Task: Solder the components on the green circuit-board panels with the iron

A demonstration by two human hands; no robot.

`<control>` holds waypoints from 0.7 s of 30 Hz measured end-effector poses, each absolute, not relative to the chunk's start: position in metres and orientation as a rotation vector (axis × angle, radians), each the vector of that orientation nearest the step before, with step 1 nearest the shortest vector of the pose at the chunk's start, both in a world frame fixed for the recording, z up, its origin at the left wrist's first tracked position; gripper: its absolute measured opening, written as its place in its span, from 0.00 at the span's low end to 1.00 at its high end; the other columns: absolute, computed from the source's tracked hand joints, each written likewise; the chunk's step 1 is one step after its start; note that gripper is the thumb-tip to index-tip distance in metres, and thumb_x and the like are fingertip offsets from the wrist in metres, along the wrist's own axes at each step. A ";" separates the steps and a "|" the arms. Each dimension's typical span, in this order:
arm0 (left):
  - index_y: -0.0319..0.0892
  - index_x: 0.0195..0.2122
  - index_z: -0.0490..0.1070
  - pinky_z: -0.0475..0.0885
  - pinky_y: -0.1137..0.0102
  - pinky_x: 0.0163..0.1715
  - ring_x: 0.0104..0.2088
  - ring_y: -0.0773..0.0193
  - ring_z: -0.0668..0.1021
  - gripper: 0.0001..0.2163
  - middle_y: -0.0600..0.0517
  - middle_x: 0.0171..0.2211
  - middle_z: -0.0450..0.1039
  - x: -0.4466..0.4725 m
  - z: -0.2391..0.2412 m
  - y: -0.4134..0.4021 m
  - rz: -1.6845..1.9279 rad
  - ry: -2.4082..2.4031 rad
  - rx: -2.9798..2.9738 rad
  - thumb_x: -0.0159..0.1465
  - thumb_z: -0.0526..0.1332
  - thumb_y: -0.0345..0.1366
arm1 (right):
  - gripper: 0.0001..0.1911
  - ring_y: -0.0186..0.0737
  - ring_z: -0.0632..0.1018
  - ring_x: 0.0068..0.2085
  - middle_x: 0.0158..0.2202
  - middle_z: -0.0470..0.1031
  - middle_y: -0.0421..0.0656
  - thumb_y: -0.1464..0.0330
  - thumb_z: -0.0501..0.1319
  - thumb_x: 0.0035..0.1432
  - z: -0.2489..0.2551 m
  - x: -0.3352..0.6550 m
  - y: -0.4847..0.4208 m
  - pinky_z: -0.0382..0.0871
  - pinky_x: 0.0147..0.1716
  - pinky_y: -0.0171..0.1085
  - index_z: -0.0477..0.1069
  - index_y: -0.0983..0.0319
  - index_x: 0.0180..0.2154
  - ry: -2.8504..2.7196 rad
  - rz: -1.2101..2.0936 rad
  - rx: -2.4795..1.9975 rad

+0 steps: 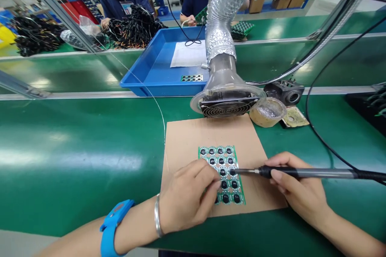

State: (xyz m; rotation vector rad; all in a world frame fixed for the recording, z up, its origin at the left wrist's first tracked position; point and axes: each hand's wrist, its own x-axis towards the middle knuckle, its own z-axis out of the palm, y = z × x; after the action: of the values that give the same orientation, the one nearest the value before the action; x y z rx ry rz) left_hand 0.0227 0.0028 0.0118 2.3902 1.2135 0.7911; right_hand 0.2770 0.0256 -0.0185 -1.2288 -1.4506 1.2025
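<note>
A green panel of small round circuit boards (221, 161), each with a black part in its middle, lies on a cardboard sheet (183, 140). My right hand (297, 186) grips a soldering iron (307, 173) like a pen, its tip at a board on the panel's right side. Over the panel's left part, my left hand (193, 194) is closed in a pinch and hides several boards. A thin solder wire (157, 104) runs down from the upper left to this hand; its end between the fingertips is hidden.
A fume extractor hood (229, 92) on a silver duct hangs just beyond the cardboard. Right of it stand a round tub (267, 113) and a yellow sponge (294, 117). Behind is a blue tray (150, 68) with paper and a board piece. Two people sit across the bench.
</note>
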 end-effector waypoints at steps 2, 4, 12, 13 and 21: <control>0.41 0.32 0.63 0.62 0.73 0.23 0.26 0.69 0.66 0.03 0.54 0.25 0.65 0.028 0.007 0.003 0.751 1.221 2.508 0.62 0.52 0.30 | 0.05 0.29 0.63 0.17 0.19 0.66 0.37 0.66 0.59 0.55 -0.022 0.278 0.026 0.54 0.14 0.30 0.69 0.60 0.33 -1.507 1.134 -1.215; 0.41 0.31 0.65 0.61 0.72 0.22 0.24 0.69 0.67 0.03 0.54 0.24 0.65 0.029 0.001 0.001 0.749 1.227 2.595 0.62 0.53 0.31 | 0.04 0.30 0.63 0.17 0.19 0.66 0.37 0.67 0.58 0.55 -0.022 0.277 0.027 0.55 0.14 0.30 0.69 0.60 0.32 -1.576 1.063 -1.205; 0.41 0.31 0.67 0.62 0.73 0.20 0.22 0.70 0.67 0.03 0.55 0.23 0.65 0.020 -0.008 -0.006 0.809 1.280 2.553 0.60 0.55 0.30 | 0.01 0.35 0.72 0.21 0.23 0.73 0.39 0.70 0.58 0.54 -0.015 0.272 0.028 0.65 0.19 0.32 0.67 0.59 0.32 -1.794 0.917 -1.214; 0.42 0.31 0.67 0.63 0.73 0.20 0.22 0.70 0.67 0.02 0.55 0.23 0.65 0.021 -0.008 -0.006 0.805 1.281 2.553 0.60 0.56 0.30 | 0.02 0.35 0.72 0.21 0.22 0.73 0.39 0.70 0.57 0.54 -0.016 0.272 0.027 0.65 0.19 0.32 0.67 0.59 0.32 -1.808 0.918 -1.212; 0.42 0.32 0.68 0.64 0.73 0.21 0.22 0.69 0.68 0.04 0.55 0.23 0.66 0.024 -0.012 -0.003 0.770 1.297 2.592 0.61 0.54 0.31 | 0.02 0.37 0.74 0.23 0.23 0.74 0.40 0.70 0.57 0.55 -0.018 0.274 0.025 0.65 0.19 0.33 0.67 0.58 0.34 -1.851 0.920 -1.224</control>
State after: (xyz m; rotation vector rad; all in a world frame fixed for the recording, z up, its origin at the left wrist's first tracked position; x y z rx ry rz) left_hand 0.0239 -0.0025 -0.0125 2.5923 1.2972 0.7695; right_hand 0.2741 0.0253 -0.0182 -1.2236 -1.8513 0.9199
